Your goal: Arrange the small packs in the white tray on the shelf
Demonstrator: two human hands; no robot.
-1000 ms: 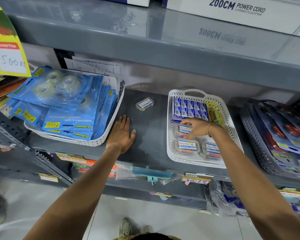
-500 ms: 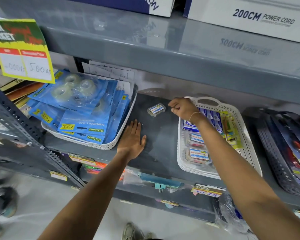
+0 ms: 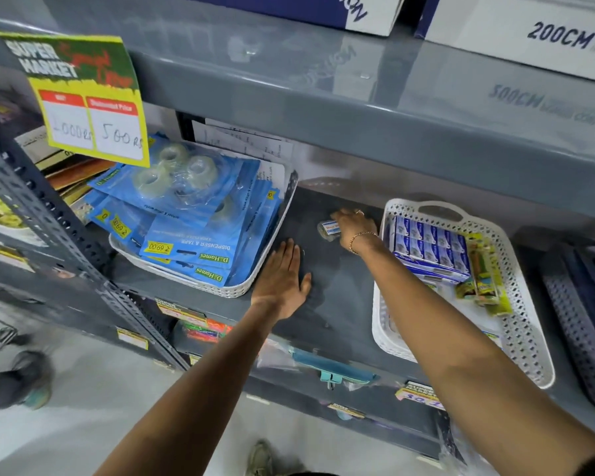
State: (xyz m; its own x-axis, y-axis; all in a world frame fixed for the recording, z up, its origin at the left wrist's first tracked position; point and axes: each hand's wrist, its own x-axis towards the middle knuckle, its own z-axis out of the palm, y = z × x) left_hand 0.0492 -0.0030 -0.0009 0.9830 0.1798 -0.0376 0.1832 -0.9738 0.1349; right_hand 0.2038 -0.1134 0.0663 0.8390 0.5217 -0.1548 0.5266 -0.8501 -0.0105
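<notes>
A white perforated tray [image 3: 526, 324] stands on the grey shelf [image 3: 337, 304] at the right. It holds a block of small blue boxes [image 3: 430, 245] and yellow-green packs [image 3: 485, 280]; my right forearm hides the tray's near part. A small clear pack with a white and blue label [image 3: 328, 230] lies on the bare shelf left of the tray. My right hand [image 3: 354, 225] is on it, fingers curled over its right end. My left hand [image 3: 282, 280] lies flat, fingers spread, on the shelf in front.
A second white tray [image 3: 227, 290] piled with blue tape-dispenser packs sits to the left. A dark tray [image 3: 577, 331] is at the far right. The shelf above overhangs closely. A yellow price sign [image 3: 83, 101] hangs at upper left. A lower shelf holds more goods.
My right hand left the white tray, crossed left over its rim and closed on the small pack lying on the bare shelf. The left hand stayed flat; the camera shifted.
</notes>
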